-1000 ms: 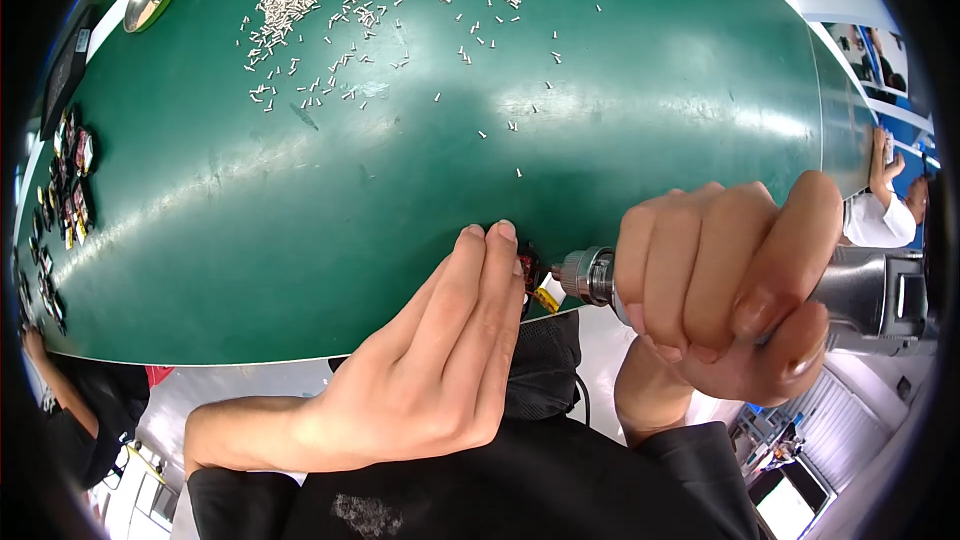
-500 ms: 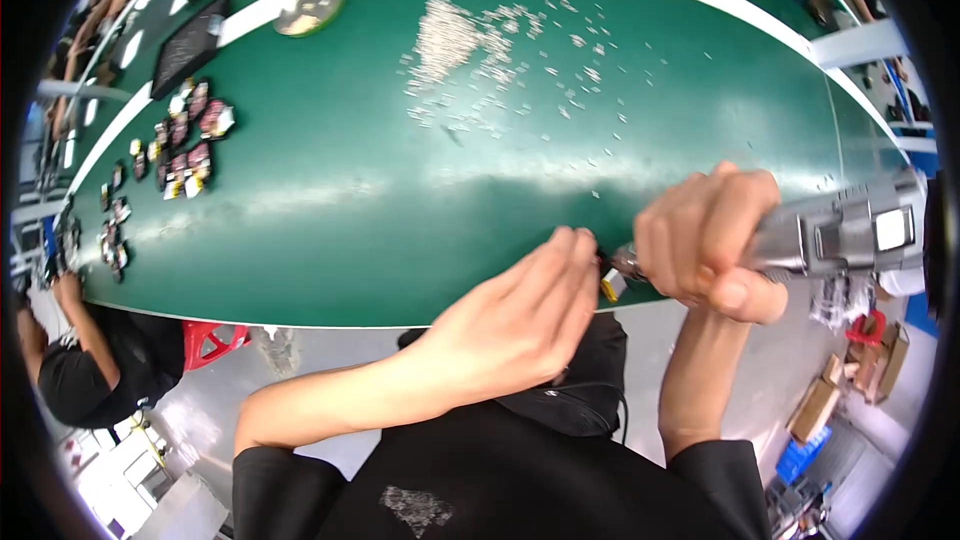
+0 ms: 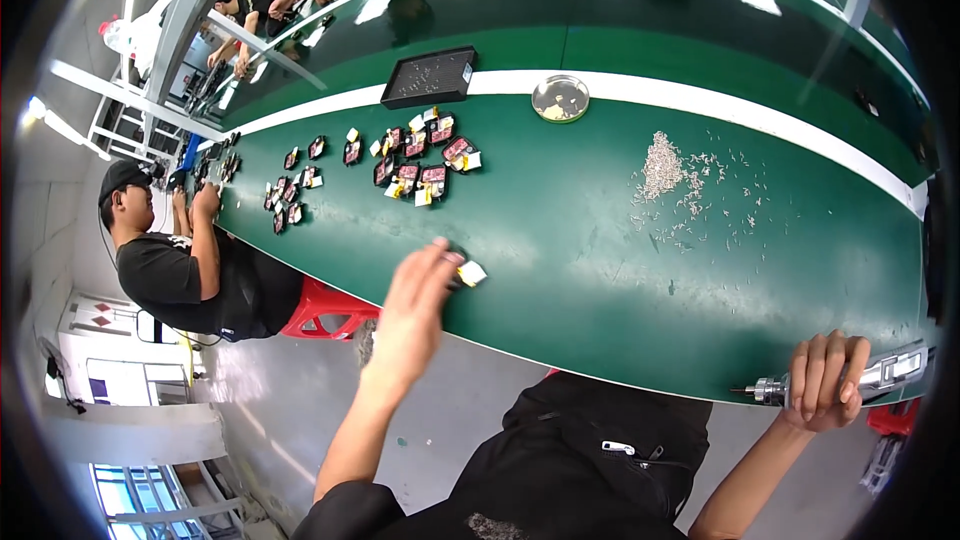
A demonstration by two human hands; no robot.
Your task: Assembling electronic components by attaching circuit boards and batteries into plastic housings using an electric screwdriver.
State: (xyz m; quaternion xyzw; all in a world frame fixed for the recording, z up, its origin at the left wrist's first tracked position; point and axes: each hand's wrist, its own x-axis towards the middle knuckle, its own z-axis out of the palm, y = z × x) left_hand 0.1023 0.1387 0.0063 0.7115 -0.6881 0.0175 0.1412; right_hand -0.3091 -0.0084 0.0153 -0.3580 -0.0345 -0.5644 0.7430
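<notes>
head view: the left hand (image 3: 415, 305) is stretched out over the near edge of the green worktop (image 3: 560, 240), its fingers loosely together and bent down onto a small dark part with a pale yellow tab (image 3: 468, 273); whether the fingers actually pinch the part or only rest against it cannot be told, since the hand covers most of it. the right hand (image 3: 822, 380) is well apart, down at the near right edge of the worktop, its grip wrapped tight around the silver barrel of a powered screwdriver (image 3: 880, 375) whose tip points left along the edge. a heap and scatter of small pale screws (image 3: 672, 175) lies between the two hands but farther in, and a cluster of like dark parts with yellow tabs (image 3: 420, 165) sits beyond the left hand, with a black tray (image 3: 430, 77) and a round metal dish (image 3: 560, 98) behind them. a seated co-worker in a black shirt (image 3: 185, 275) works at the far left. judging from this, the step in hand is setting down or fetching one part at the left; the next move calls for a sure pinch on that part and for bringing part and driver tip together
</notes>
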